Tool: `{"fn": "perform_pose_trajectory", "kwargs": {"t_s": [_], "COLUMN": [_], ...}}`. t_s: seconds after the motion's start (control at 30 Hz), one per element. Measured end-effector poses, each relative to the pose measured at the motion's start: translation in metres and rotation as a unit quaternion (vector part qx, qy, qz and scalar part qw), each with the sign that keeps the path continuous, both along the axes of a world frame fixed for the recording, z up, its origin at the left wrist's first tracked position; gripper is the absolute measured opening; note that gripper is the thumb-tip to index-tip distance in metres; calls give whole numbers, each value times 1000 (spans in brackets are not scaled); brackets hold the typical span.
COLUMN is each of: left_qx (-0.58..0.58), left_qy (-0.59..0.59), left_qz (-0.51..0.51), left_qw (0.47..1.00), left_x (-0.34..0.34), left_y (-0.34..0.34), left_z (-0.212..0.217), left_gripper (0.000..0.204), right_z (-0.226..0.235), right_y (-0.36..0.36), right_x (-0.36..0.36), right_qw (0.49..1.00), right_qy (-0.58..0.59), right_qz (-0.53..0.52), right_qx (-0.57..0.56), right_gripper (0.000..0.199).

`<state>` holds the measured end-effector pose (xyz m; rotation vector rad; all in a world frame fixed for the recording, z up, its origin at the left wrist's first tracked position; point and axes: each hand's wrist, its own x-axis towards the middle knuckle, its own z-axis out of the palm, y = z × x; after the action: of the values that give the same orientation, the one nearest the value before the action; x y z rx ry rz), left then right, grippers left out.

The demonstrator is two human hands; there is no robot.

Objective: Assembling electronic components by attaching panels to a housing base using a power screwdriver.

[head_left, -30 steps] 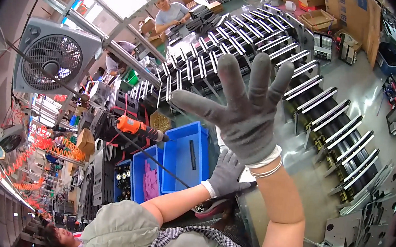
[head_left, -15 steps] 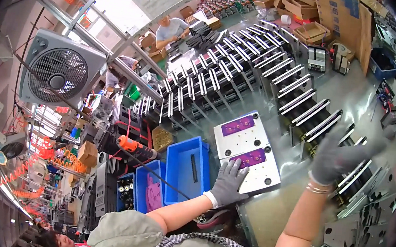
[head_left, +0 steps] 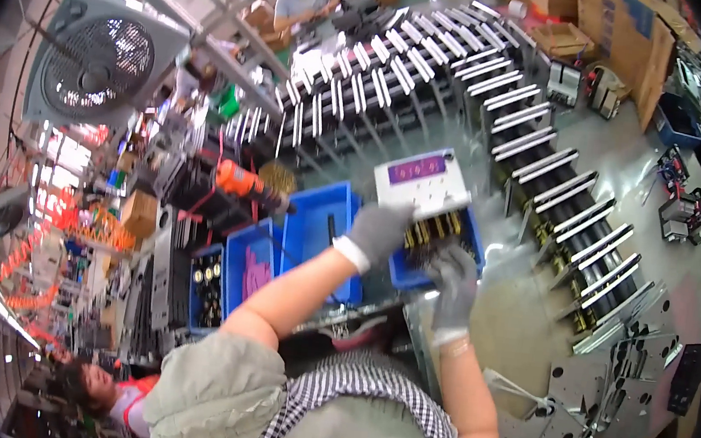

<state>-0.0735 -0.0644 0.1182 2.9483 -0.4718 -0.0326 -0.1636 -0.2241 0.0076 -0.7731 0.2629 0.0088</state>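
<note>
A white plate [head_left: 444, 193] with several holes and a purple panel [head_left: 417, 169] on it lies at the middle of the bench. Just below it stands a blue bin [head_left: 403, 275] of dark parts with gold-coloured stripes [head_left: 437, 231]. My left hand [head_left: 380, 233], in a grey glove, is at the bin's left side by the plate's lower corner; its fingers are smeared. My right hand [head_left: 454, 284], gloved alike, reaches over the bin's front with its fingers bent down at the dark parts. Whether either hand grips anything is hidden by blur.
Left are blue bins, one holding a dark strip [head_left: 331, 227], another pink pieces [head_left: 256, 273]. An orange power tool [head_left: 238, 179] lies beyond them. A curved roller conveyor [head_left: 539, 158] wraps the far and right sides. Metal plates [head_left: 573, 387] lie lower right; a fan [head_left: 95, 69] hangs left.
The nearer white plate with its purple panel no longer shows, and the blue bin of dark parts is visible. My right hand has come in from the right; my left has moved up and left.
</note>
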Motion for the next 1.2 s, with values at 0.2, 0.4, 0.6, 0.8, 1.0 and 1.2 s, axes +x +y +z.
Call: {"fn": "perform_pose_trajectory", "kwargs": {"t_s": [0.2,0.4,0.6,0.8,1.0,1.2], "left_qx": [-388,-583,-622,-596,-570,-730], "left_qy": [119,109,-21,-90,7,269], "left_qz": [185,318,320,265,209,147], "left_qw": [895,740,714,753,794,611], "left_x": [-39,-96,-121,-112,-94,-99], "left_y": [53,87,131,162,140,62], "left_z": [30,28,13,15,0,-35], "left_gripper": [24,27,27,28,24,29], "right_z": [-77,-93,-90,-32,30,68], "right_y": [51,61,71,45,10,-1], "right_x": [100,140,154,115,44,-3], "right_qw": [978,978,996,998,993,963], "right_qy": [81,111,23,2,-104,-73], "right_qz": [29,50,35,21,8,-23], "right_qx": [191,167,78,54,-49,-258], "right_gripper": [53,47,44,41,41,41]}}
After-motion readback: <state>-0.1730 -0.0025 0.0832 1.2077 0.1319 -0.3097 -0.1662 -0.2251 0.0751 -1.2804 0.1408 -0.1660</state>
